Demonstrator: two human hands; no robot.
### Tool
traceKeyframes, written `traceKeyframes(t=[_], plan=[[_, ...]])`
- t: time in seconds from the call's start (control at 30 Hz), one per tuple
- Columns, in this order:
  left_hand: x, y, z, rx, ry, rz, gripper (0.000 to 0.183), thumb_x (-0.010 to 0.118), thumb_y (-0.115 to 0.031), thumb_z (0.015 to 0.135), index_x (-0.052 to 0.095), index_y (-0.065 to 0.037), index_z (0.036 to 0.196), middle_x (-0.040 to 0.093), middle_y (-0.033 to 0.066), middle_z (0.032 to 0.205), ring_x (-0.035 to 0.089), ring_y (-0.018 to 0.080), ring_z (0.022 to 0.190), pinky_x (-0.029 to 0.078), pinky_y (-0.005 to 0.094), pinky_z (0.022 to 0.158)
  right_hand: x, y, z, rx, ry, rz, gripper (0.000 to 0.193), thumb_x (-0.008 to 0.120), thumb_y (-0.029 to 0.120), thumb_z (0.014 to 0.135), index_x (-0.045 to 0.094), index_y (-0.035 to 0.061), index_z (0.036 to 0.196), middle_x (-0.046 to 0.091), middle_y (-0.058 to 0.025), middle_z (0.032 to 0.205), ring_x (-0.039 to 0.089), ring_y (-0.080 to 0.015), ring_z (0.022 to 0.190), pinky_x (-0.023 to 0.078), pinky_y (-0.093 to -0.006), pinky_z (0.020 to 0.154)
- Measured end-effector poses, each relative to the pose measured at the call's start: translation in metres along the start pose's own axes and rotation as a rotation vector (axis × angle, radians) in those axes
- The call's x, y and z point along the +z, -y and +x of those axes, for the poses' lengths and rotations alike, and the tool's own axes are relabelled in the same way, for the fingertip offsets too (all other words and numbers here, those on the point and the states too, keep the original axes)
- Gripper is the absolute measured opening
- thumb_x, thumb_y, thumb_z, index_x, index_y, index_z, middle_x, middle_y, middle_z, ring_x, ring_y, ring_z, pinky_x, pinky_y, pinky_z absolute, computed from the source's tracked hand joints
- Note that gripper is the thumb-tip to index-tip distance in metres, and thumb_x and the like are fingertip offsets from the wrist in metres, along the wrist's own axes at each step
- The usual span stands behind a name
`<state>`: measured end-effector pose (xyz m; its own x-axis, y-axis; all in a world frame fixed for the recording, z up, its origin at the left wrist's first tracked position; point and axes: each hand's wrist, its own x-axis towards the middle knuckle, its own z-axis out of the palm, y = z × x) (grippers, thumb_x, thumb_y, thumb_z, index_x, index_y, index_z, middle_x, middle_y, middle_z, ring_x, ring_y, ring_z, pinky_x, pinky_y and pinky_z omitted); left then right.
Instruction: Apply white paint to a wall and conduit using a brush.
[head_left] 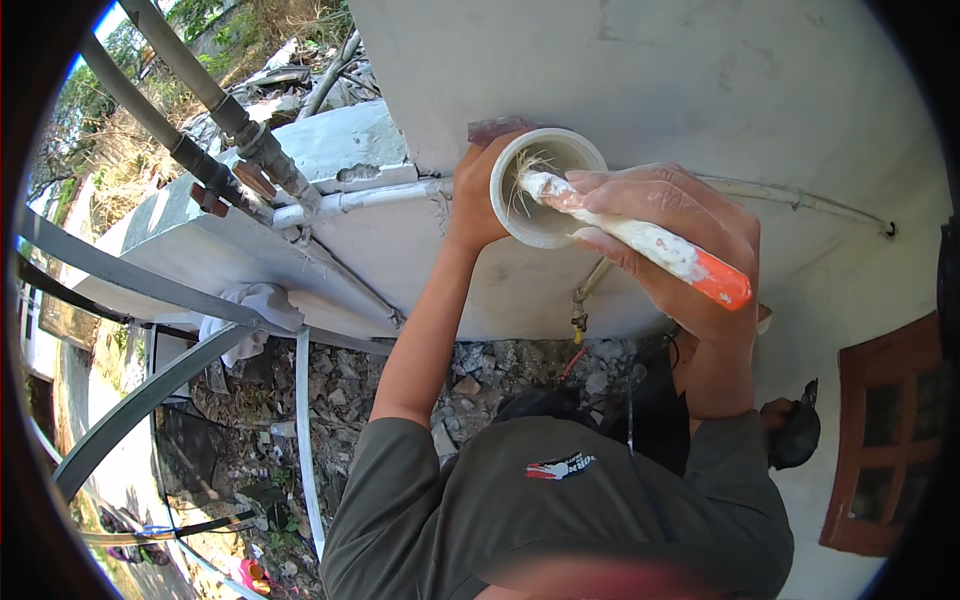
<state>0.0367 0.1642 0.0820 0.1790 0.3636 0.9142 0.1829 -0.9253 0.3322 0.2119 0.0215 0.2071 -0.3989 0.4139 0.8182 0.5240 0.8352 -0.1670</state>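
My left hand [474, 195] is wrapped round the side of a white plastic cup [497, 204], which is tilted so its mouth faces me. A dull brownish flat piece [500, 131] shows behind the cup's far side; what it is I cannot make out. In my right hand [690, 225] is a paintbrush [650, 245], its orange handle largely smeared with white paint. The brush's pale, splayed bristles [530, 170] reach into the cup's mouth. Thumb and fingers close on the handle near the bristle end. The bottom of the cup is partly hidden by the brush.
A whitish pipe [380, 195] runs along the pale wall [640, 80]. At left stand grey pipes with valves [255, 150] and metal bars [160, 400]. A tap [579, 315] hangs above rubble [340, 400]. A brown window frame [845, 500] and part of another person [795, 430] are at right.
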Motion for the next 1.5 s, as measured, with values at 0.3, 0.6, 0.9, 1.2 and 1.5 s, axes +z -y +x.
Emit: traceKeyframes(t=[0.3,0.6,0.9,1.2,1.5], plan=[[-0.002,-0.002,-0.001,-0.116,0.005,-0.102,0.061,0.086,-0.024,0.060,0.067,-0.005,0.115,0.070,0.0101,0.109,0.065,0.0307,0.091,0.052,0.0402,0.081,0.011,-0.012,0.016,0.027,0.121,-0.043,0.026,0.079,0.010,0.076,0.067,0.0038,0.098,0.069,-0.0105,0.092,0.067,-0.0290,0.082,0.055,-0.0367,0.069],[0.001,0.002,-0.003,-0.059,0.014,-0.003,0.059,0.084,-0.022,0.061,0.066,-0.004,0.114,0.069,0.0117,0.110,0.064,0.0325,0.092,0.053,0.0405,0.079,0.018,-0.018,0.013,0.053,0.038,-0.003,0.023,0.081,0.010,0.076,0.069,0.0049,0.096,0.069,-0.0086,0.087,0.066,-0.0266,0.079,0.054,-0.0366,0.069],[0.003,0.001,-0.006,-0.084,-0.073,-0.120,0.059,0.083,-0.020,0.060,0.065,-0.001,0.113,0.067,0.0178,0.106,0.065,0.0352,0.096,0.052,0.0411,0.082,-0.006,-0.011,0.002,-0.018,-0.038,0.052,0.026,0.083,0.012,0.075,0.070,0.0020,0.096,0.068,-0.0108,0.087,0.066,-0.0253,0.078,0.051,-0.0332,0.068],[0.005,-0.003,-0.002,-0.038,-0.105,-0.135,0.060,0.085,-0.019,0.060,0.065,0.001,0.113,0.067,0.0173,0.107,0.065,0.0360,0.097,0.052,0.0402,0.084,-0.065,-0.015,-0.024,-0.096,-0.624,-0.025,0.026,0.073,0.009,0.088,0.062,-0.0056,0.107,0.066,-0.0209,0.097,0.067,-0.0305,0.073,0.057,-0.0455,0.070],[0.010,0.014,-0.015,-0.091,-0.092,-0.189,0.061,0.086,-0.020,0.061,0.064,0.002,0.114,0.068,0.0158,0.107,0.068,0.0312,0.095,0.052,0.0376,0.082,-0.042,-0.060,-0.045,0.007,-0.758,-0.267,0.021,0.065,-0.002,0.092,0.058,-0.0063,0.110,0.064,-0.0226,0.107,0.068,-0.0249,0.086,0.060,-0.0347,0.071]])
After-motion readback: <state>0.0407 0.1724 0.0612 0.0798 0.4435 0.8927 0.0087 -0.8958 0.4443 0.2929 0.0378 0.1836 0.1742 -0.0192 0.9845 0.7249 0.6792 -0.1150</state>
